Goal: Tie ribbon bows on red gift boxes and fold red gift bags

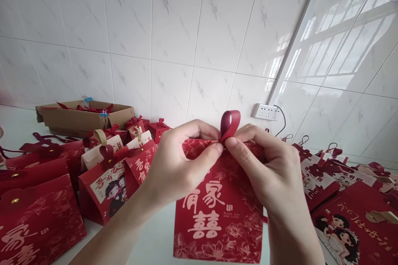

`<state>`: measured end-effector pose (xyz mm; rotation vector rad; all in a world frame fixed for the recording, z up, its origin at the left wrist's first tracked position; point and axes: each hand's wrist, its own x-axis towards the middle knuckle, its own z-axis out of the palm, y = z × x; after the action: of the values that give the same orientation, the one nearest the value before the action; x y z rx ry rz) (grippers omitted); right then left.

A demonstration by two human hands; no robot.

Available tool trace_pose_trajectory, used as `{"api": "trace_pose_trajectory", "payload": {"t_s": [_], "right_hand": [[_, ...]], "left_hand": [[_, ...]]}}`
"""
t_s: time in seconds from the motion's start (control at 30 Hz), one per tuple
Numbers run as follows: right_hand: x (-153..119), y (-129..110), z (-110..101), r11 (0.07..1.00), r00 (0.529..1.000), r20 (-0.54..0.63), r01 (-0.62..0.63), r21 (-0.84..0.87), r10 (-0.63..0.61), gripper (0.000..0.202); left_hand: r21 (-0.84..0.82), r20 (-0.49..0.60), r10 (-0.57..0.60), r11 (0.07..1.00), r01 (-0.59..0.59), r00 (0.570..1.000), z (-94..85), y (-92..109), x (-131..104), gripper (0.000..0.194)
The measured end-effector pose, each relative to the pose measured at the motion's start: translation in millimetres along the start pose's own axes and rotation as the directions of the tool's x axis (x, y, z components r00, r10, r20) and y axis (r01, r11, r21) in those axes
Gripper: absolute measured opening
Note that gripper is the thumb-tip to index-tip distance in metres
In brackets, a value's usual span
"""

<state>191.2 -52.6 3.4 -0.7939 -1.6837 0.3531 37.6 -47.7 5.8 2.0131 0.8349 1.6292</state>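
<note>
A red paper gift box with pale characters and flower prints stands upright in front of me. From its top edge rises a loop of dark red ribbon. My left hand pinches the ribbon's base and the box's top edge between thumb and fingers. Opposite it, my right hand pinches the same spot from the right, its thumb tip close to the left one. The fingers behind the box top are partly hidden.
More red gift boxes crowd the left, others the right. A cardboard box holding red ribbon sits at the back left. Against the tiled wall is a white power strip with a black cord.
</note>
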Motion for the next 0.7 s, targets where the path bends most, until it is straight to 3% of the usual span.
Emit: {"api": "trace_pose_trajectory", "payload": {"t_s": [0.2,0.4,0.7], "right_hand": [[5.7,6.6,3.7,0.996,0.997,-0.018,-0.072,0.057,0.073,0.021],[8.3,9.7,5.2,0.979,0.989,0.024,-0.146,0.142,0.144,0.026],[4.6,8.4,5.5,0.984,0.992,-0.055,-0.106,0.141,0.114,0.018]], "left_hand": [[-0.047,0.111,-0.088,0.995,0.094,0.990,-4.1,-4.8,5.2,0.014],[0.012,0.040,-0.077,0.997,0.076,0.996,-2.0,-7.2,5.3,0.010],[-0.026,0.166,-0.059,0.998,0.064,0.984,-2.8,-6.2,4.7,0.010]]}}
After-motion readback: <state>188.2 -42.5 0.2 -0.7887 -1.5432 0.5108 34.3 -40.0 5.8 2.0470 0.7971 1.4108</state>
